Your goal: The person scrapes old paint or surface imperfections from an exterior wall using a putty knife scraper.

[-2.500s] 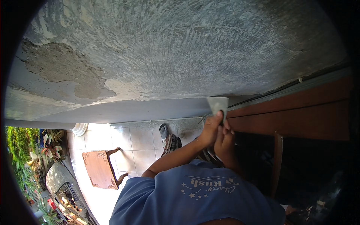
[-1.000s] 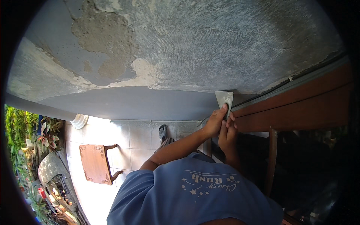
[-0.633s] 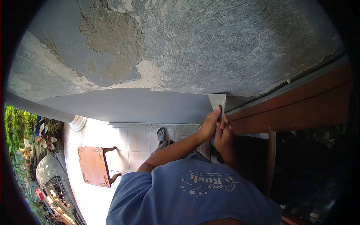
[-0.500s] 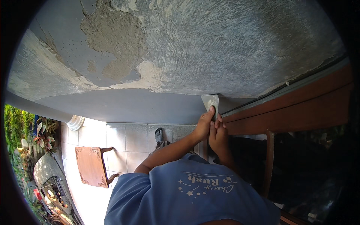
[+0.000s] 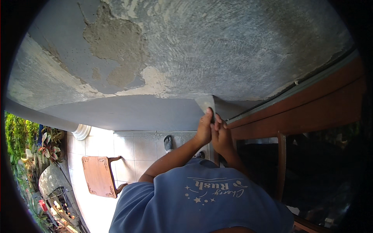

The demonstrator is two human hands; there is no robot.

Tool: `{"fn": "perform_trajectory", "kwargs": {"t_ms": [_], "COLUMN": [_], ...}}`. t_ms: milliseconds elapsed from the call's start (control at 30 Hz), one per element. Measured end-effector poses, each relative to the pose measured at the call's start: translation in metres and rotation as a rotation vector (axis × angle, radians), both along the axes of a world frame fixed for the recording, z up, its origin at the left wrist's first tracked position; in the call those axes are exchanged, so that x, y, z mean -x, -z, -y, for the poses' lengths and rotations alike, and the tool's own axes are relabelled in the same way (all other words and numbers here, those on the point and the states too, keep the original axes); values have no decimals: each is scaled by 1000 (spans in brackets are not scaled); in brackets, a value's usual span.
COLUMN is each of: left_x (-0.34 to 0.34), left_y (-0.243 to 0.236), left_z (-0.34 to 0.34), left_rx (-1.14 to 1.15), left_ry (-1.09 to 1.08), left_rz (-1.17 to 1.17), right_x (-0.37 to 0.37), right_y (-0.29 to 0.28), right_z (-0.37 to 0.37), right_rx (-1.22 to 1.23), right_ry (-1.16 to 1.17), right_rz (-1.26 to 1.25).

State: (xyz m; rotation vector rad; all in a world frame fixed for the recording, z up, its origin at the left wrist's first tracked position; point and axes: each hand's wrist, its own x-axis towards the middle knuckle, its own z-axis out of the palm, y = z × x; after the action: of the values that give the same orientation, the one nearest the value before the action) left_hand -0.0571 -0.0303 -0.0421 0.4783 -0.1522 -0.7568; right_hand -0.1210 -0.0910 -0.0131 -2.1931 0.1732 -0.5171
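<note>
Both hands are raised together on a metal putty knife [image 5: 206, 102], whose blade touches the lower edge of the rough, grey plastered surface [image 5: 233, 46] where it meets a smooth grey painted band [image 5: 124, 112]. My left hand [image 5: 203, 131] is closed on the handle, thumb against the base of the blade. My right hand [image 5: 221, 138] grips beside and slightly below it, fingers wrapped round the handle. At the upper left, the plaster has a bare rough patch [image 5: 110, 39] bordered by pale flaking areas [image 5: 153, 79].
A small wooden table [image 5: 97, 174] stands on the tiled floor [image 5: 143, 147], near a white column base [image 5: 82, 132]. Plants [image 5: 19, 132] and a large stone jar [image 5: 52, 178] are at the left. A brown wooden frame [image 5: 318, 89] with dark glass [image 5: 318, 163] runs along the right.
The putty knife and both hands have moved left along the plaster's lower edge. The camera view has shifted, bringing more of the patched area into the upper left.
</note>
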Motion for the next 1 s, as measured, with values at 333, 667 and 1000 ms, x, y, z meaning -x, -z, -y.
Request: {"fn": "perform_trajectory", "kwargs": {"t_ms": [333, 667, 1000], "left_x": [-6, -2, 3], "left_y": [5, 3, 3], "left_z": [-6, 5, 15], "left_rx": [-41, -46, -173], "left_ry": [-5, 43, 237], "left_rz": [39, 11, 145], "right_x": [-3, 0, 20], "right_y": [13, 0, -1], "right_z": [-3, 3, 8], "right_rx": [-25, 11, -77], "right_ry": [-3, 47, 133], "right_rz": [-66, -24, -123]}}
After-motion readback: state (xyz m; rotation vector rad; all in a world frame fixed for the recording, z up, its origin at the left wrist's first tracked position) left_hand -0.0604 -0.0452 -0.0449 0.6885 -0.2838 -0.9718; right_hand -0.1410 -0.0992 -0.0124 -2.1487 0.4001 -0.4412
